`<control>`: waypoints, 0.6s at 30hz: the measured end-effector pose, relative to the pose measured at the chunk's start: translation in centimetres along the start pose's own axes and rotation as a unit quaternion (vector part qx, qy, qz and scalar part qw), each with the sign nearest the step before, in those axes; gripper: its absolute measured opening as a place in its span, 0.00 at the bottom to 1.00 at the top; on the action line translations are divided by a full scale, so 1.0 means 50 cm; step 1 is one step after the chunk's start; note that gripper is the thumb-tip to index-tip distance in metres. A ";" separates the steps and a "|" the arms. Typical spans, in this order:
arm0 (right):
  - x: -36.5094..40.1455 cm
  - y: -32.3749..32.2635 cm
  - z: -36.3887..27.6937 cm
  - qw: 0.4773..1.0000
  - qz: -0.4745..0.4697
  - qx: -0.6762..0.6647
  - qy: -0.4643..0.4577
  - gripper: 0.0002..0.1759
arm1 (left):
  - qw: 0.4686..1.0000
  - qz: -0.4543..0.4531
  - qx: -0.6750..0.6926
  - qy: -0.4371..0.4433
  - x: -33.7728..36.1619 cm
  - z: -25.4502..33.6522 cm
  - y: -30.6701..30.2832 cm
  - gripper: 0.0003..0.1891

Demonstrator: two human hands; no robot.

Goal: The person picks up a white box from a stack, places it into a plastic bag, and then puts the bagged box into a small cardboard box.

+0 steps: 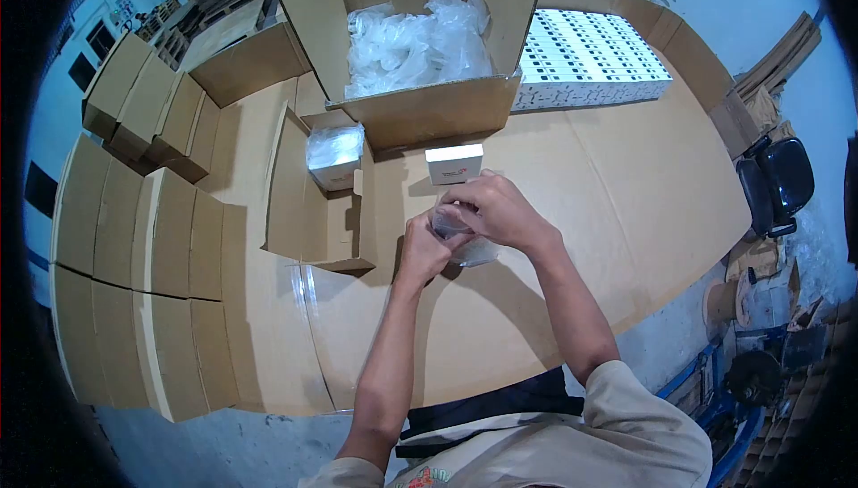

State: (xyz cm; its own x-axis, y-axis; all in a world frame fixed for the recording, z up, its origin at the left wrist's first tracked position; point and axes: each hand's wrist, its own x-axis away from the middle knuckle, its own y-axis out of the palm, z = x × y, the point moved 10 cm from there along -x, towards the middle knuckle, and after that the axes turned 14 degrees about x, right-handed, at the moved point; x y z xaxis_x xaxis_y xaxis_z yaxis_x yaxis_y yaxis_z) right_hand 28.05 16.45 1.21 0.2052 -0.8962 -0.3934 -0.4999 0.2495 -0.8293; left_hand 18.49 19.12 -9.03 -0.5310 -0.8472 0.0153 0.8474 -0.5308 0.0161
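Observation:
Close together over the cardboard-covered table, my left hand [424, 245] and my right hand [497, 209] both have their fingers closed on a clear plastic bag [474, 254]. Its lower part hangs out below my right hand, and my fingers hide most of its mouth. Just beyond my hands sits a small white box [454, 166] with a dark and red print on its front. To the left, an open brown carton [289, 193] holds white boxes wrapped in clear plastic [336, 155] at its far end.
A large open carton [429, 117] full of crumpled clear plastic bags [416, 46] stands at the back. Right of it lies a block of white boxes [590, 54] in rows. Closed brown cartons [170, 229] are stacked along the left edge. A black chair [779, 180] stands off the right side.

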 end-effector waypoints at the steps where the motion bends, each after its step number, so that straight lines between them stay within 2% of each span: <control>1: 0.000 0.003 0.003 0.999 0.005 0.040 -0.002 0.08 | 1.000 0.006 -0.002 0.006 -0.001 0.001 -0.002 0.16; 3: 0.001 0.006 0.006 0.993 0.015 0.120 -0.005 0.08 | 1.000 0.018 -0.006 0.017 -0.001 0.005 -0.005 0.19; 6: 0.000 -0.028 0.010 0.992 0.086 0.087 0.012 0.08 | 1.000 0.026 0.013 0.007 -0.006 -0.018 -0.014 0.21; 9: 0.019 -0.083 0.059 0.972 0.227 0.019 0.050 0.07 | 0.998 0.034 -0.019 -0.042 -0.007 -0.026 -0.020 0.21; 12: 0.049 -0.068 0.169 0.929 0.258 -0.180 0.196 0.09 | 0.999 0.038 -0.007 -0.015 -0.003 -0.002 -0.024 0.23; 15: 0.079 -0.022 0.241 0.887 0.291 -0.275 0.229 0.14 | 0.999 0.043 -0.020 -0.005 -0.002 0.009 -0.028 0.22; 18: 0.076 0.016 0.252 0.884 0.227 -0.352 0.206 0.21 | 0.999 0.038 0.019 -0.010 -0.011 -0.010 -0.030 0.22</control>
State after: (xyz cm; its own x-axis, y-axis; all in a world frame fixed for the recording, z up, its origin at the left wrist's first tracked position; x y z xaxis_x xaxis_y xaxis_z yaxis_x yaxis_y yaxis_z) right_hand 39.03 17.88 -5.94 -0.4034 -0.8558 -0.3238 -0.8815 0.4583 -0.1132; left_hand 17.49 20.37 -9.57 -0.4662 -0.8838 0.0387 0.8843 -0.4642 0.0513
